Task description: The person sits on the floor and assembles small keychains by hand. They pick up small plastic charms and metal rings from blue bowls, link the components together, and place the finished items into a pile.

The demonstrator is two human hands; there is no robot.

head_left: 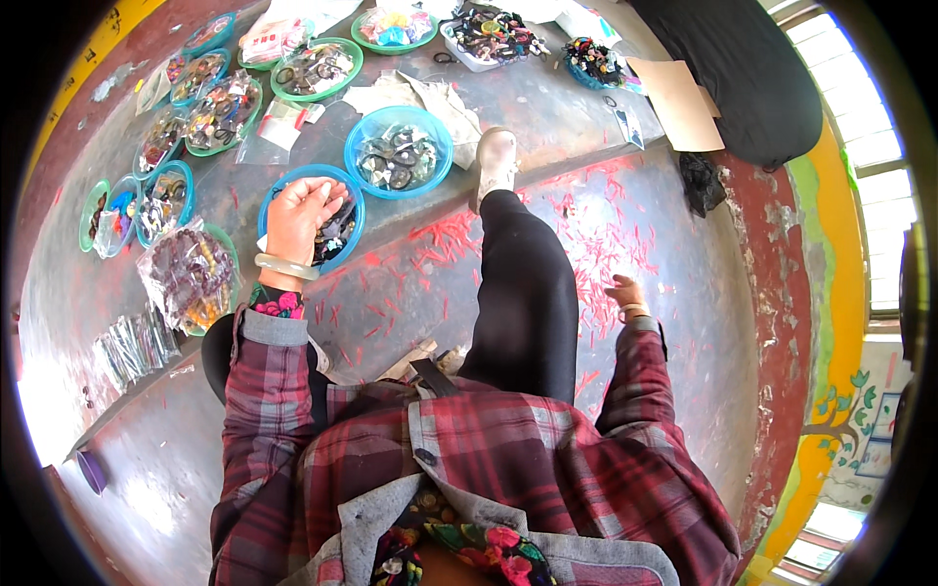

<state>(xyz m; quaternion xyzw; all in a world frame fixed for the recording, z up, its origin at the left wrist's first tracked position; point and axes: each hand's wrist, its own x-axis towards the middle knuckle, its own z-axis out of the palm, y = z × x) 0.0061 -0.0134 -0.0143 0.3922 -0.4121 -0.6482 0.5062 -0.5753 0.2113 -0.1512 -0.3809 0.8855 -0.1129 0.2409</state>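
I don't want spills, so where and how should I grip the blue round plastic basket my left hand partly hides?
Probably pinch the blue round plastic basket by its near-right rim, coming from the right: the curved edge is exposed there, clear of your left hand.

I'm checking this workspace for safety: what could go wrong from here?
The blue basket beneath the left hand appears close to the ledge's edge, so a knock might spill its dark contents.

The pale shoe is close beside the larger blue basket; a shift of the foot could jostle it.

Red bits litter the lower floor and might make footing less sure.
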